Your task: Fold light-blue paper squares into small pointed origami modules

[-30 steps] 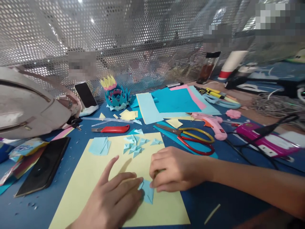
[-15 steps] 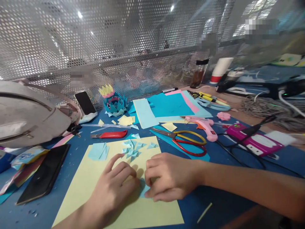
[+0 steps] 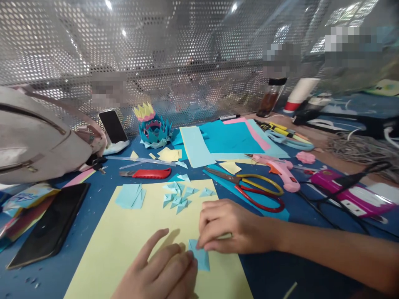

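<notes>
A small light blue paper square (image 3: 201, 258) lies on a large pale yellow sheet (image 3: 102, 245), with a crease across its upper part. My left hand (image 3: 163, 268) holds the square's left edge, its fingers curled and the index finger lifted. From the upper right, my right hand (image 3: 226, 226) presses bunched fingertips onto the square's top edge; its thumb is partly hidden. Beyond my hands sits a cluster of small folded blue paper triangles (image 3: 177, 197). To their left is a stack of light blue paper squares (image 3: 131, 196).
Red-and-yellow-handled scissors (image 3: 257, 189), a red utility knife (image 3: 149, 173) and a pink glue gun (image 3: 282, 168) lie past the yellow sheet. A paper lotus (image 3: 155, 131) stands behind. On the left are a black phone (image 3: 50, 224) and a bag (image 3: 40, 137); on the right, a magenta power strip (image 3: 352, 193).
My left hand has shifted lower and right, and my right hand has moved slightly right and up. More of the blue square shows between them. The view has shifted a little.
</notes>
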A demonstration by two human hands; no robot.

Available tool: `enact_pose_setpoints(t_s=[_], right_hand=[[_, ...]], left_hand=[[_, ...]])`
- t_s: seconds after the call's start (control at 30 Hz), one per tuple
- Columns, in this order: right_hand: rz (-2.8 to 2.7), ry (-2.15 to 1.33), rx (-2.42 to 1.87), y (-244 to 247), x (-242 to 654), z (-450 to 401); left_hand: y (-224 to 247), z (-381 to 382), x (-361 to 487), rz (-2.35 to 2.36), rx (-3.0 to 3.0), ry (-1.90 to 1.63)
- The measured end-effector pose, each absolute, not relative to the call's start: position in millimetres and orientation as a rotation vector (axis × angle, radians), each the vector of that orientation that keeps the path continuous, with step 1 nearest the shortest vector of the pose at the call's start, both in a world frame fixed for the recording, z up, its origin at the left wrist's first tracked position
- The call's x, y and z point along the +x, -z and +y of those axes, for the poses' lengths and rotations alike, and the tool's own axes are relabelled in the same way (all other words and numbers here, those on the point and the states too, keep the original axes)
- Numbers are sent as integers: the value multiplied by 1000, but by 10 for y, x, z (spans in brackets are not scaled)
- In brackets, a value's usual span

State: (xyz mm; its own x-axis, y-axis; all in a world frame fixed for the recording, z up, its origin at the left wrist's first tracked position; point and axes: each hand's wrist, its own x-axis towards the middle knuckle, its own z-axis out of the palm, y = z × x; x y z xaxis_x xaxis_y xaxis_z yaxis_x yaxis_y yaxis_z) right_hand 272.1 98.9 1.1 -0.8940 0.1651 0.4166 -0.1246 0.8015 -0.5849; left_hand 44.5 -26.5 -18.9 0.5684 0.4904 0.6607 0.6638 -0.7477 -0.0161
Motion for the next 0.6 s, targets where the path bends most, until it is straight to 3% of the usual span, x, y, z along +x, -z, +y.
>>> enact_pose_setpoints(t_s=[0.3,0.6], right_hand=[[-2726,-579,-63,-59,2729,1001],[-2678,-929,-351,-46,2685,892]], left_hand=[[104,-270,335,-990,-2767,789],[64,-251,409,-1244,-2743,903]])
